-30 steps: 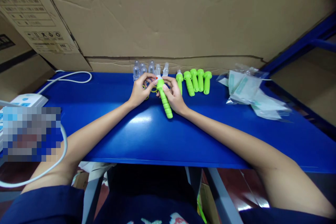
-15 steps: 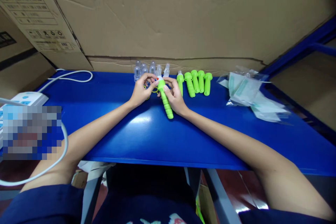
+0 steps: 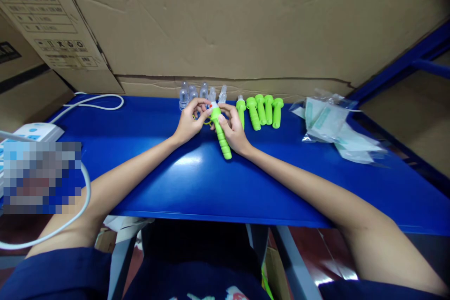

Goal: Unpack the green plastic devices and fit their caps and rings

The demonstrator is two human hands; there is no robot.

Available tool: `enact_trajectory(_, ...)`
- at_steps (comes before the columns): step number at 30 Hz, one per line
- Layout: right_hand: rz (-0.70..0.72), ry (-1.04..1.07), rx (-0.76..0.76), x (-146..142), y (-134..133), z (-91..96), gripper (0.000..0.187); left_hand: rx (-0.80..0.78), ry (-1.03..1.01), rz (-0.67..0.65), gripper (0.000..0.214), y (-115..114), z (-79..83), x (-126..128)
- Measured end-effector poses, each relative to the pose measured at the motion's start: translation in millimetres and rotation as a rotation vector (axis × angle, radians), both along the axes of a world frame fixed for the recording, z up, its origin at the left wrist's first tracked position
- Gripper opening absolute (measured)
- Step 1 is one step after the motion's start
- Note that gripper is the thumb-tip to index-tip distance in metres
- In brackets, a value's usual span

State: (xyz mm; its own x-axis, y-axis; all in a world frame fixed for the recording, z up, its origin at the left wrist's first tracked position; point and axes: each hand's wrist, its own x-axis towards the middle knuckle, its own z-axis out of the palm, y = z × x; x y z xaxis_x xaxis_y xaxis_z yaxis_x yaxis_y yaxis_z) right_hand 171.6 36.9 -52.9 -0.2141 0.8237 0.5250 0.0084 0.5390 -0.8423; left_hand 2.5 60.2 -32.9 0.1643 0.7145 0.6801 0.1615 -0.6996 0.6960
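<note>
My right hand (image 3: 235, 130) grips a ribbed lime-green handle (image 3: 221, 137) that slants toward me over the blue table (image 3: 197, 178). The fingertips of my left hand (image 3: 190, 121) pinch the small white and red tip (image 3: 212, 104) at the handle's far end. Yellow rubber bands (image 3: 206, 121) lie under my left fingers. Just behind my hands stand several small clear bottles (image 3: 197, 91). A row of several more green handles (image 3: 262, 110) lies to the right of my right hand.
Clear plastic bags with white sheets (image 3: 337, 126) are piled at the table's right. A white power strip (image 3: 33, 132) and its cable (image 3: 94, 101) sit at the left. Cardboard boxes (image 3: 225, 23) wall off the back. A blue shelf frame (image 3: 404, 65) rises at the right.
My left fingertips shifted slightly on the handle's tip. Both hands and the handle stay in the same place.
</note>
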Motion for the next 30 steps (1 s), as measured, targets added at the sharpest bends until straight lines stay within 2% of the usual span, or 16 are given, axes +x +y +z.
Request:
enact_trajectory(6, -0.014, -0.014, -0.009, 0.0, -0.1, -0.5, 0.051, 0.036, 0.031, 0.050, 0.026, -1.6, 1.7, -0.7)
enact_trajectory(13, -0.002, -0.018, 0.024, 0.8, 0.1, -1.4, 0.043, 0.092, 0.033, 0.045, 0.026, -0.4, 1.9, -1.2)
enact_trajectory(30, -0.029, -0.018, 0.009, -0.6, -1.9, 0.1, 0.049, 0.097, 0.007, 0.055, 0.031, 1.7, 0.8, -1.9)
